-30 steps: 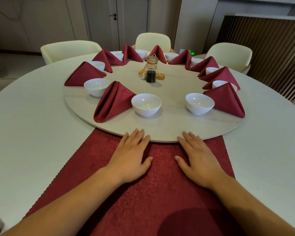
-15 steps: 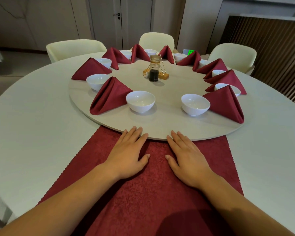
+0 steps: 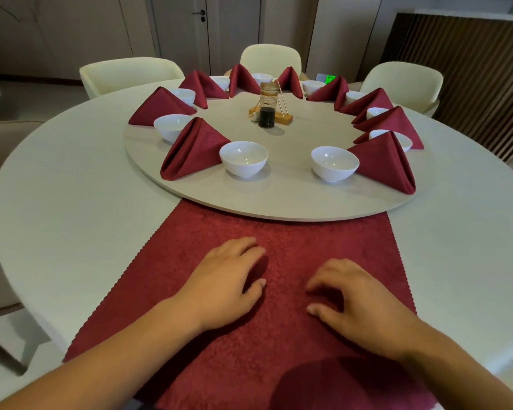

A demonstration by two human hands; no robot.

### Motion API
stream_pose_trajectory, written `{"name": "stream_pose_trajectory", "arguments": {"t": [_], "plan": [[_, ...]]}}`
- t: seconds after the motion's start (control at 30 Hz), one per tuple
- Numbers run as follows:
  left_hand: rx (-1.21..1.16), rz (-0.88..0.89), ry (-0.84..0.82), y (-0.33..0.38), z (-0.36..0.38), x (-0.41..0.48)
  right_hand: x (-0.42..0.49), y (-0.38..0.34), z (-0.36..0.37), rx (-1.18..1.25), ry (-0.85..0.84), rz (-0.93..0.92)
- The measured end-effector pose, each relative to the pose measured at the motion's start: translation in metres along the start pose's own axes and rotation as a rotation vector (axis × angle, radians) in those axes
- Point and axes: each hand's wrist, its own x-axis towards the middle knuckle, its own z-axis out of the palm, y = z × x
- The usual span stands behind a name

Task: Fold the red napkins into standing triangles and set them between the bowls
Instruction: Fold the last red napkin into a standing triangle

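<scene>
Two hands rest on the flat red napkin point(image 3: 279, 241), near table point(image 3: 71, 202) edge, far hem at turntable point(image 3: 293, 202) rim | left hand point(image 3: 228, 279) relaxed, right hand point(image 3: 359, 297) arched, neither gripping | risk: I drag cloth, nudge turntable, standing napkins point(image 3: 193, 149) topple.

Place: restaurant-style dining room
Evidence: round table point(image 3: 71, 202) with turntable point(image 3: 293, 199), ringed bowls point(image 3: 243, 158), folded napkins point(image 3: 193, 149), cream chairs point(image 3: 131, 74)
</scene>
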Motion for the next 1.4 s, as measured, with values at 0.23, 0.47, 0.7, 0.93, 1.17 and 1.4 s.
{"name": "stream_pose_trajectory", "arguments": {"t": [0.23, 0.47, 0.7, 0.93, 1.17, 1.4], "plan": [[-0.077, 0.125, -0.121, 0.020, 0.009, -0.057, -0.054, -0.006, -0.001, 0.069, -0.282, 0.013], [-0.165, 0.122, -0.114, 0.015, 0.011, -0.059, -0.055, -0.006, 0.006, 0.093, -0.273, 0.012], [-0.148, 0.107, -0.119, 0.017, 0.012, -0.059, -0.064, -0.004, 0.013, 0.080, -0.211, -0.001], [-0.153, 0.089, -0.140, 0.020, 0.009, -0.060, -0.067, -0.004, 0.020, 0.124, -0.140, -0.002], [-0.204, 0.078, -0.198, 0.040, -0.001, -0.062, -0.067, -0.010, 0.019, 0.098, -0.110, 0.004], [-0.296, 0.090, -0.156, 0.072, -0.015, -0.057, -0.050, -0.032, -0.004, 0.179, 0.225, -0.007]]}}
